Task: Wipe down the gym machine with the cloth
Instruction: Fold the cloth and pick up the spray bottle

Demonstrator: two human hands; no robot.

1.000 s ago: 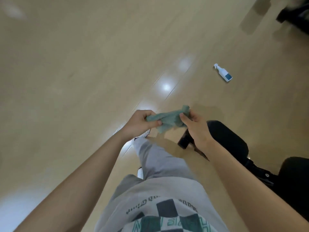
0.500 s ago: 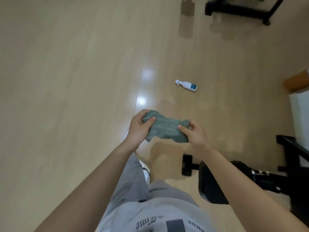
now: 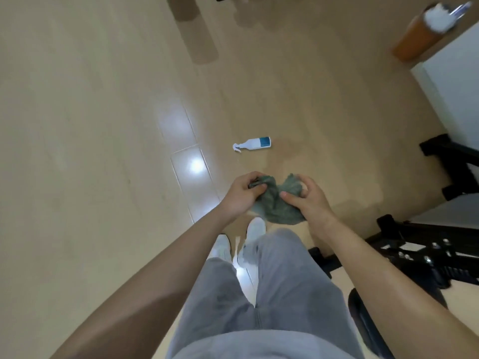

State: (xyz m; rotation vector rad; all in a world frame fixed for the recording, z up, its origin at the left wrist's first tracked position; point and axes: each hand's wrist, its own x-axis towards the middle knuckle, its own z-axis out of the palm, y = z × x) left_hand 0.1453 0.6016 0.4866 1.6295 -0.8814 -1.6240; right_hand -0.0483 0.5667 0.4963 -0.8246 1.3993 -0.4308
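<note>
A crumpled grey-green cloth (image 3: 274, 206) hangs between both hands at waist height above the floor. My left hand (image 3: 242, 194) pinches its left end with curled fingers. My right hand (image 3: 308, 200) grips the right side, thumb pressed on the fabric. The black gym machine (image 3: 425, 252) stands low at the right, its frame and a padded part (image 3: 368, 325) reaching toward my legs. Neither hand touches the machine.
A white spray bottle (image 3: 255, 144) with a blue label lies on the wooden floor ahead. An orange bin (image 3: 420, 35) with white contents stands at the far right by a white wall (image 3: 456, 73). My shoes (image 3: 255, 228) stand below the cloth.
The view has swung, so the bottle and machine sit differently in frame. My hands have come closer together and bunched the cloth, which was stretched flatter before.
</note>
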